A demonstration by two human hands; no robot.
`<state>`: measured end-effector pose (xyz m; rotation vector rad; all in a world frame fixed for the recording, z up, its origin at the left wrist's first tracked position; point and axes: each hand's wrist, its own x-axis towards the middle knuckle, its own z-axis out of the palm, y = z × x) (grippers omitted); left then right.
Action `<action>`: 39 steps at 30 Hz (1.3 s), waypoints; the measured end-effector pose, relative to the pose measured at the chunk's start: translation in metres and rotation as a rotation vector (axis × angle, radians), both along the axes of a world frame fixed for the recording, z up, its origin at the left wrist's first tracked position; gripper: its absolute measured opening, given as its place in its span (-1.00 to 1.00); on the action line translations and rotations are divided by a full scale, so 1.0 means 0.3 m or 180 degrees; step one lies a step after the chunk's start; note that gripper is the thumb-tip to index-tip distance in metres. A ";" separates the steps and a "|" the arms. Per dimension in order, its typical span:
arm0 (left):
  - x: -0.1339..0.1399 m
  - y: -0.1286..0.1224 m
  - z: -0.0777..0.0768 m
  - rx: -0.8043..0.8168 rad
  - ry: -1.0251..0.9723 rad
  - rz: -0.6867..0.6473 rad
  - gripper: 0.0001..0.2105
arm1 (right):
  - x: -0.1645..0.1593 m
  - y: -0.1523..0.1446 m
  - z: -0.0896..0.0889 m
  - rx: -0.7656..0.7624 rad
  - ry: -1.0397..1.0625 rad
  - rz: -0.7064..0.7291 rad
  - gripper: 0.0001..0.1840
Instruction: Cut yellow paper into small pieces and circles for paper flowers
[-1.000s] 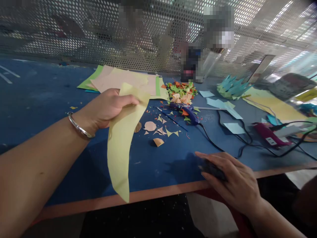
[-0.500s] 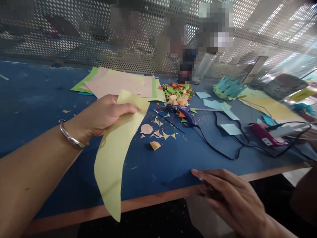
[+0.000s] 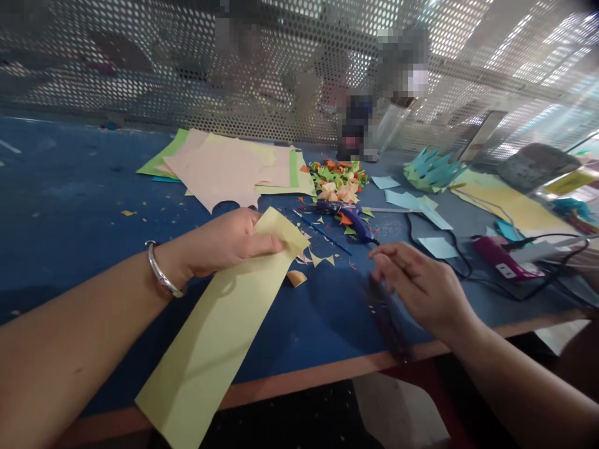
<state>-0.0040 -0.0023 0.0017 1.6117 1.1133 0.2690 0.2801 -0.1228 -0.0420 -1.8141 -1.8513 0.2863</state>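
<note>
Thumb uppermost, my left hand [image 3: 229, 243] is clamped on a long pale-yellow paper strip [image 3: 210, 324] near its far end; my right hand [image 3: 423, 287], well apart from it, has loosely curled fingers beside a blurred dark elongated object [image 3: 386, 318], and I cannot tell whether they grip it; the strip's long axis slants from upper right to lower left, over the blue tabletop [image 3: 309, 330] and past its brown near edge; beyond lies a blue-purple glue gun [image 3: 358, 223].
</note>
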 end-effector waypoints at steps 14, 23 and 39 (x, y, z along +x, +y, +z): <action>-0.026 0.020 -0.033 -0.0069 -0.0304 -0.0094 -0.69 | -0.005 -0.092 -0.012 -0.0401 -0.1082 0.0426 -0.68; -0.031 0.029 -0.034 -0.0377 -0.0640 -0.0077 -0.83 | -0.012 -0.066 -0.023 0.0045 -0.1611 0.0537 -0.82; -0.057 0.055 -0.041 -0.0564 -0.1119 0.0318 -0.81 | -0.222 0.295 0.119 -0.0572 0.1921 0.0905 -0.72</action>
